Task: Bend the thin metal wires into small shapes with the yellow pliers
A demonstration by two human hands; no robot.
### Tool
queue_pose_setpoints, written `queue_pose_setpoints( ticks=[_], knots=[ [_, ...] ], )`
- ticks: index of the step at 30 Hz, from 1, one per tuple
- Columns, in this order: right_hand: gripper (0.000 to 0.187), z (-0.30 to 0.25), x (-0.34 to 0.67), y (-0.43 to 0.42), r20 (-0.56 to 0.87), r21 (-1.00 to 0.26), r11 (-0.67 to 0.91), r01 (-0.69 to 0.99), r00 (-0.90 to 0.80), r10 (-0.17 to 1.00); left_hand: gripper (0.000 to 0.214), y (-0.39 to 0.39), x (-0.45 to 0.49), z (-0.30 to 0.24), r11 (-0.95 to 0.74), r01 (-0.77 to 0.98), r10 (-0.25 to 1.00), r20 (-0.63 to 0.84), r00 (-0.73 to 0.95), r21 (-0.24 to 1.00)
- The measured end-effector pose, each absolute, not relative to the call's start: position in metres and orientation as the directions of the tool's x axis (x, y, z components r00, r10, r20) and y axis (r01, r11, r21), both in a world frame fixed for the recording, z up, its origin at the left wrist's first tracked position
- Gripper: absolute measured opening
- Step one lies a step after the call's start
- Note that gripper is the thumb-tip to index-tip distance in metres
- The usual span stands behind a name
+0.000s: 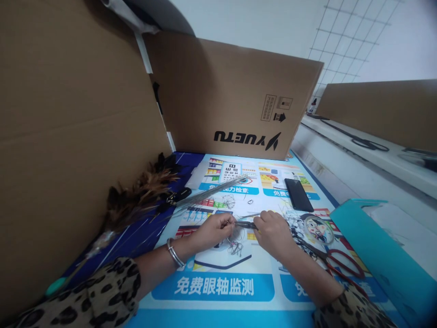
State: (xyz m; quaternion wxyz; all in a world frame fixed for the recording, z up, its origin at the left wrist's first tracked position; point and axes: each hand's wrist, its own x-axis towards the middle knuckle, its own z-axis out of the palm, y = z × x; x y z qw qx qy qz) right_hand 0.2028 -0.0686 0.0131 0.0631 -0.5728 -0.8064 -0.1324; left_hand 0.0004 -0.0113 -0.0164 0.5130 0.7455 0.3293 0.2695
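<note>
My left hand (218,228), with a silver bangle at the wrist, is closed in a pinch on a thin piece of wire, mostly hidden by the fingers. Closed around the handles of a pair of pliers (244,224) is my right hand (273,232). The pliers' dark jaws reach left to the left fingertips and meet the wire there. Just below the jaws lies a small heap of bent wire pieces (235,248). A bundle of straight wires (218,187) lies slanted beyond my hands.
Red-handled scissors (344,263) and a round clear object (319,229) lie right of my right hand. A black phone (298,194) sits farther back. Feathers (143,187) and a black fob (180,195) are left. A cardboard panel (239,100) stands behind; a teal box (378,255) is right.
</note>
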Motion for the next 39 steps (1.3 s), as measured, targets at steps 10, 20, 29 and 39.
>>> queue_pose_setpoints(
  ticks=[10, 20, 29, 39],
  knots=[
    [0.018, 0.008, 0.198, -0.072, 0.092, -0.018, 0.179, 0.984, -0.177, 0.98, 0.012, -0.011, 0.0, -0.015, -0.146, 0.179, 0.782, 0.003, 0.623, 0.973],
    [0.022, 0.007, 0.196, -0.071, 0.072, -0.13, 0.157, 0.979, -0.148, 0.986, 0.022, -0.014, -0.003, -0.005, 0.013, 0.048, 0.767, -0.041, 0.64, 0.999],
    [0.014, 0.01, 0.195, -0.074, 0.147, -0.076, 0.18, 0.981, -0.168, 0.975, 0.029, -0.015, -0.001, -0.004, -0.042, 0.059, 0.827, 0.001, 0.562, 0.997],
    [0.019, 0.008, 0.196, -0.073, 0.147, -0.048, 0.174, 0.984, -0.165, 0.975, 0.019, -0.014, 0.0, 0.0, -0.026, 0.031, 0.858, 0.006, 0.513, 0.999]
  ],
)
